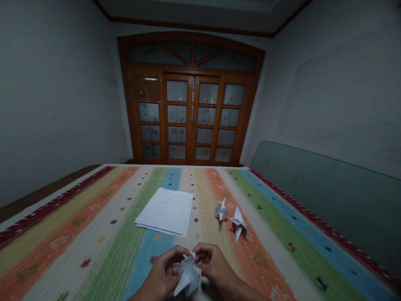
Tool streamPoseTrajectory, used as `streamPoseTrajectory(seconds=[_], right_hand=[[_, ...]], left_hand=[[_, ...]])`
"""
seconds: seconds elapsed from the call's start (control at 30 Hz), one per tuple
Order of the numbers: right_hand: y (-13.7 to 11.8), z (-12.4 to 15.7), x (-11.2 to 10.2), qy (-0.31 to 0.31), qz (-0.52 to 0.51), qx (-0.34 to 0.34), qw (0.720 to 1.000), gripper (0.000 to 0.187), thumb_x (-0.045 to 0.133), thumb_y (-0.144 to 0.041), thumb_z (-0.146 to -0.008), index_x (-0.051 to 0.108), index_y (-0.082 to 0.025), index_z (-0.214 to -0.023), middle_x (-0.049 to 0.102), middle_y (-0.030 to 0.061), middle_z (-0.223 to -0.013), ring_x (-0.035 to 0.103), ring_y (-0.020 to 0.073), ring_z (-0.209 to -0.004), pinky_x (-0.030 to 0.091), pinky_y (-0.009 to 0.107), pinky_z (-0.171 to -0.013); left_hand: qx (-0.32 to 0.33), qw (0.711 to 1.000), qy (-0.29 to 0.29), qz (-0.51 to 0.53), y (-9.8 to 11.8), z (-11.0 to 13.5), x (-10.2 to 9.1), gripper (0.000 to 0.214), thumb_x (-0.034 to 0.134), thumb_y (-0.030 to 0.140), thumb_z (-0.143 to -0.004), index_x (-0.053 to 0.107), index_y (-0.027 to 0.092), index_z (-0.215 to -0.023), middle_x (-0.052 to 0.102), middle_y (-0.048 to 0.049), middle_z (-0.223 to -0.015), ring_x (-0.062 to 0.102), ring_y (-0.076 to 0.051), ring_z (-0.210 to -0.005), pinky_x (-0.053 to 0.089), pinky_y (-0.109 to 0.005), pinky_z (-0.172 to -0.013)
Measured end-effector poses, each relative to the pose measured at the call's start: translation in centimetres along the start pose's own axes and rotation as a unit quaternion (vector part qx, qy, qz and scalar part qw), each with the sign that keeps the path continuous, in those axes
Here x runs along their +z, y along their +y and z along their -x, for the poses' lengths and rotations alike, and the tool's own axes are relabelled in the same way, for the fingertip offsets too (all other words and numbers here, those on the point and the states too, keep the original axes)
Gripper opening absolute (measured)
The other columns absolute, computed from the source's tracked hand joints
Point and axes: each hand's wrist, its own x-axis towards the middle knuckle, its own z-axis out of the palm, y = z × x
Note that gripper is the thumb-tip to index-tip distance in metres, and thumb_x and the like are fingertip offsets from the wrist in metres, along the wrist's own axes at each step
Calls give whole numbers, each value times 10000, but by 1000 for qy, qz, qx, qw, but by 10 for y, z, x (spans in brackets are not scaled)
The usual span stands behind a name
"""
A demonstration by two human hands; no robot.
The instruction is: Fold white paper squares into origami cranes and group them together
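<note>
As you look down at the near edge of the view, your left hand (pixel 163 274) and your right hand (pixel 213 267) are close together, both closed around a white paper figure (pixel 188 276). Each hand pinches the figure's upper part from its own side, and a pointed flap hangs down between them. Your grip hides part of its shape, so you cannot tell whether it is finished.

Farther away, right of centre, a smaller origami crane (pixel 221 210) and a larger origami crane (pixel 238 223) sit just beside each other, and both look fully folded. To their left lies a flat stack of white paper sheets (pixel 164 211), unfolded; you cannot tell how many sheets it holds. So 2 figures appear done, 1 is in your hands, and plain paper remains.

Everything rests on a surface covered by a striped woven cloth (pixel 283 267) in red, orange, green, blue and cream. Beyond its far edge stand wooden double doors with frosted glass panes (pixel 191 117), and a grey-green panel (pixel 326 200) runs along the right.
</note>
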Motion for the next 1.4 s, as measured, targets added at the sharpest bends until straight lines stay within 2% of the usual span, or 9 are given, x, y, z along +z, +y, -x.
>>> streamPoseTrajectory(seconds=[0.23,0.47,0.57,0.63,0.9,1.07,1.2,1.3,1.4], right_hand=[[-3,4,7,11,14,-46,999,112,881,-231,-595,807,-187,-668,734,34,-723,658,191,-707,503,285,-688],[-5,11,12,39,17,-91,995,151,891,-304,-651,790,-192,-640,692,20,-666,610,173,-647,466,277,-645],[-7,14,10,34,53,-145,987,106,854,-295,-710,807,-201,-703,724,45,-729,655,204,-716,495,307,-707],[-9,16,9,31,87,-178,980,78,851,-256,-711,819,-203,-759,739,57,-765,676,220,-753,501,320,-728],[-16,19,11,49,126,-207,969,74,815,-231,-771,803,-192,-710,752,73,-734,691,219,-717,504,316,-706],[-17,17,11,43,89,-150,984,131,859,-295,-736,800,-185,-694,754,69,-736,691,220,-727,515,309,-709],[-16,13,11,35,38,-82,995,238,916,-370,-670,777,-178,-694,726,39,-698,670,201,-673,510,297,-673],[-15,11,13,42,3,-84,996,357,944,-456,-626,713,-184,-657,712,42,-725,671,208,-701,523,302,-679],[-14,12,17,43,-30,-98,994,456,908,-570,-652,649,-194,-658,733,89,-858,709,255,-842,554,359,-790]], left_hand=[[-3,999,19,-30,11,0,7,518,988,470,-604,681,206,-928,687,-15,-827,686,-196,-719,511,-258,-636],[2,1000,27,-7,14,1,5,484,992,480,-590,659,175,-764,606,22,-715,600,-147,-640,493,-234,-609],[9,999,23,44,4,-1,0,541,1011,486,-542,645,184,-802,615,23,-711,576,-132,-607,485,-218,-579],[-11,997,24,72,-2,-1,-2,532,993,490,-587,651,189,-862,638,10,-741,587,-130,-606,490,-216,-577],[-46,995,13,92,0,0,2,499,977,459,-643,650,192,-909,662,-10,-813,585,-115,-602,508,-209,-563],[-31,998,14,55,0,0,1,497,981,445,-623,635,188,-872,650,-16,-805,597,-136,-638,526,-226,-585],[-29,996,56,57,6,2,7,621,993,459,-595,615,219,-1025,686,-19,-880,650,-158,-688,541,-252,-636],[-1,994,101,34,8,2,13,665,998,515,-554,575,229,-980,696,-3,-868,654,-149,-612,526,-246,-576],[16,992,126,9,4,2,15,615,962,561,-598,532,236,-894,690,21,-787,629,-136,-491,485,-233,-484]])
